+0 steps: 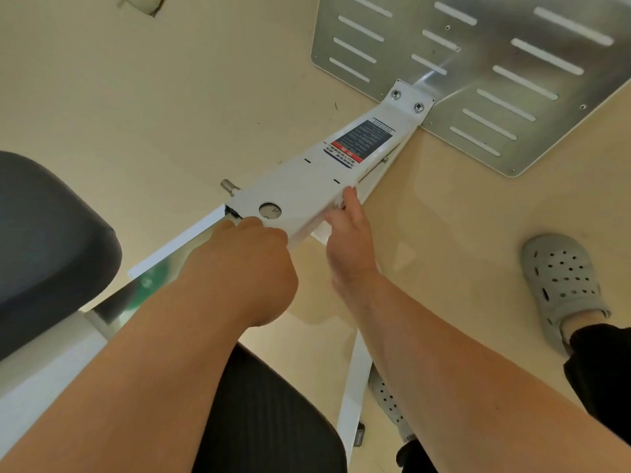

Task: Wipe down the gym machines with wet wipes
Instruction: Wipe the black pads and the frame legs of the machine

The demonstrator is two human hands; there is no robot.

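- The machine's white arm (pixel 307 186) runs slantwise from the lower left up to a slotted metal footplate (pixel 478 80), fixed to it by two bolts (pixel 396 94); a dark warning sticker (pixel 362 141) lies on its upper face.
- The left hand (pixel 252 257) rests on the near end of the arm, just beside a round hole (pixel 269 211); its fingers are curled under with the knuckles up, and what they hold, if anything, I cannot tell.
- The right hand (pixel 351 233) lies against the arm's right edge, fingers straight and touching the side; it grips nothing.
- A wet wipe cannot be made out under either hand.
- A metal pin (pixel 228 186) sticks out on the arm's left side.
- A black seat pad (pixel 51 240) sits at the left; another black pad (pixel 266 421) is below the forearms.
- A grey clog (pixel 560 285) stands on the beige floor (pixel 170 97) at the right.
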